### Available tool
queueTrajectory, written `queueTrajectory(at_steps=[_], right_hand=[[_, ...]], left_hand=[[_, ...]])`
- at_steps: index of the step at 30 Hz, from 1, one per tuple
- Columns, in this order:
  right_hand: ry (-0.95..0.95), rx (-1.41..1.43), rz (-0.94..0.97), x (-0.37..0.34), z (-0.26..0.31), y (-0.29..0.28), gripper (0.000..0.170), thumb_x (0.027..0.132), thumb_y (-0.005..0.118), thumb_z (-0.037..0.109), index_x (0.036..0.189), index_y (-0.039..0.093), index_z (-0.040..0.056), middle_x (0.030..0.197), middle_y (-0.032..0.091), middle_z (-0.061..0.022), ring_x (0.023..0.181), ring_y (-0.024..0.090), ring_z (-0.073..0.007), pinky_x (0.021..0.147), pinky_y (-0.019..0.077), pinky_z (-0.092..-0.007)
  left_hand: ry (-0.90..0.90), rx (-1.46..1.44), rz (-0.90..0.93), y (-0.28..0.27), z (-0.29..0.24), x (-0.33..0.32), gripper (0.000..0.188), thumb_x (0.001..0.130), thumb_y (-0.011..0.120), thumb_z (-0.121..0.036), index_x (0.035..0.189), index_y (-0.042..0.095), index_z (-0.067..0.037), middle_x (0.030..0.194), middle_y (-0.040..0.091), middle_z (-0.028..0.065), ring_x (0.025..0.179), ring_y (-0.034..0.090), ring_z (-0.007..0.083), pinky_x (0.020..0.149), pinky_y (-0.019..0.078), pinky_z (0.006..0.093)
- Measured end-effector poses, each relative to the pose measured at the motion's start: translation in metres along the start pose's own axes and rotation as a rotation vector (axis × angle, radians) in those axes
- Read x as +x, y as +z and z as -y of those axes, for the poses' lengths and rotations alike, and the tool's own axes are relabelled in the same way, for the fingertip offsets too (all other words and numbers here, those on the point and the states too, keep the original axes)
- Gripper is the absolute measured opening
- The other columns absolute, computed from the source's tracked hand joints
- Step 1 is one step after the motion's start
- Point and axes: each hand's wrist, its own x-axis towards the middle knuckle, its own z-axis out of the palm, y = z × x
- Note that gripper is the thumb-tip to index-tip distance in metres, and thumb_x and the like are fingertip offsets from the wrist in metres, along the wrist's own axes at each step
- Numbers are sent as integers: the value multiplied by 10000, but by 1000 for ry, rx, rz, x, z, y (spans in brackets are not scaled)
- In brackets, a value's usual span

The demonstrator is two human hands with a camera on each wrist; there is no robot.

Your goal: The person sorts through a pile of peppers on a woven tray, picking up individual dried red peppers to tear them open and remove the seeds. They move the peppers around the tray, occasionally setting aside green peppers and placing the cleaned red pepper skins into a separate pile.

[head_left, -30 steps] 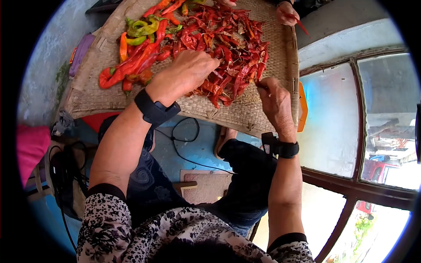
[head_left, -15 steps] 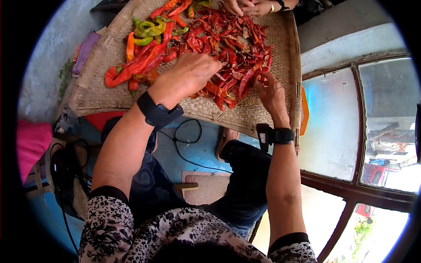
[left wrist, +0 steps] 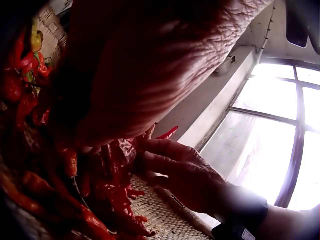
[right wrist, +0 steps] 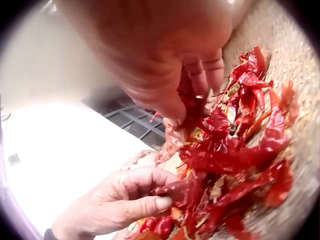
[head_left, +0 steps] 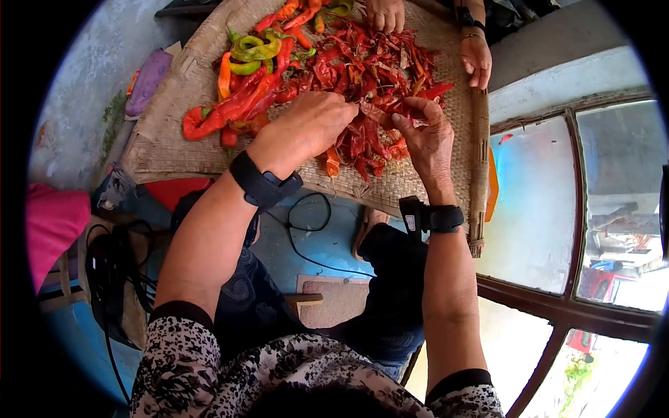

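My left hand (head_left: pixel 306 125) reaches over a heap of dried red chilies (head_left: pixel 348 59), its bent fingers pinching the end of a wrinkled dried chili (head_left: pixel 376 115). Close by on the right, my right hand (head_left: pixel 430 139) holds the same pale-red pod between thumb and fingers. In the right wrist view, my right thumb and fingertips press on a faded dried chili (right wrist: pixel 172 140), while my left hand (right wrist: pixel 117 200) pinches a red piece below. The left wrist view has my right hand (left wrist: pixel 180 172) facing my left palm across the crumpled pods.
The chilies lie on a woven bamboo tray (head_left: pixel 157 150). Fresh red chilies (head_left: pixel 247 101) and green chilies (head_left: pixel 258 50) fill its left side. Another person's hands (head_left: pixel 385 15) are at the far side, one hanging over the right rim. A window (head_left: pixel 529 202) stands right; a cable (head_left: pixel 310 228) lies on the floor.
My right hand has moved in from the heap's right side toward my left hand. The other person's hands have parted, one on the heap, one at the rim. The view has shifted slightly.
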Motion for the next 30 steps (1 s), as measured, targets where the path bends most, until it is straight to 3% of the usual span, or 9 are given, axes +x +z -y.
queueTrajectory(at_steps=[2, 4, 6, 10, 16, 19, 20, 25, 30], right_hand=[[184, -16, 47, -4, 4, -10, 202, 778, 721, 99, 941, 636, 16, 911, 637, -102, 763, 601, -182, 668, 492, -302], [105, 3, -11, -5, -4, -15, 176, 795, 716, 109, 918, 640, 9, 850, 643, -80, 695, 594, -145, 644, 488, -278], [230, 243, -48, -10, -9, -21, 155, 798, 704, 84, 908, 628, 5, 777, 627, -43, 661, 575, -106, 633, 483, -261], [196, 175, -79, -13, -18, -27, 84, 818, 639, 21, 883, 585, 11, 732, 597, -15, 671, 542, -71, 640, 470, -232], [297, 81, -84, -16, -30, -32, 85, 834, 617, 48, 909, 614, 9, 765, 659, -98, 679, 623, -157, 654, 498, -278], [244, -63, 167, -17, -24, -28, 99, 799, 638, 55, 883, 644, 3, 793, 654, -165, 734, 658, -257, 665, 512, -336], [110, -135, 178, -19, -30, -21, 162, 813, 652, 91, 957, 643, 19, 803, 652, -124, 733, 642, -205, 655, 501, -329], [68, -293, 221, -24, -26, 10, 212, 793, 620, 107, 996, 622, 48, 929, 618, -192, 818, 608, -379, 694, 497, -443], [70, -363, 247, -18, -22, 2, 177, 797, 633, 145, 945, 629, 47, 927, 612, -183, 813, 605, -376, 691, 493, -455]], left_hand=[[3, 0, 24, 3, -1, 1, 120, 786, 516, 31, 876, 591, 7, 829, 610, 186, 809, 616, 358, 671, 493, 431], [5, -3, 46, 3, -3, 3, 120, 788, 515, 30, 879, 591, 8, 840, 608, 188, 816, 614, 357, 677, 493, 426], [37, -10, 25, 5, -8, 4, 120, 793, 511, 25, 885, 588, 11, 847, 605, 186, 813, 612, 355, 683, 492, 426], [17, 19, 87, 8, -11, 12, 121, 789, 516, 26, 884, 590, 10, 843, 603, 179, 806, 611, 350, 680, 491, 426], [46, 46, 53, 20, -15, 18, 118, 787, 516, 32, 868, 596, 2, 790, 597, 178, 762, 610, 344, 656, 486, 431], [44, 86, 110, 20, -18, 22, 120, 793, 509, 33, 867, 597, -4, 767, 595, 177, 739, 609, 344, 645, 484, 436], [44, 85, 100, 21, -18, 22, 119, 794, 509, 32, 863, 598, -5, 760, 595, 174, 733, 609, 343, 639, 483, 435], [107, 68, 43, 22, -17, 21, 120, 794, 510, 34, 855, 604, -8, 753, 597, 167, 723, 608, 336, 627, 484, 429], [132, 51, 32, 17, -17, 19, 132, 781, 536, 27, 877, 617, -14, 765, 603, 163, 734, 609, 334, 626, 488, 424]])
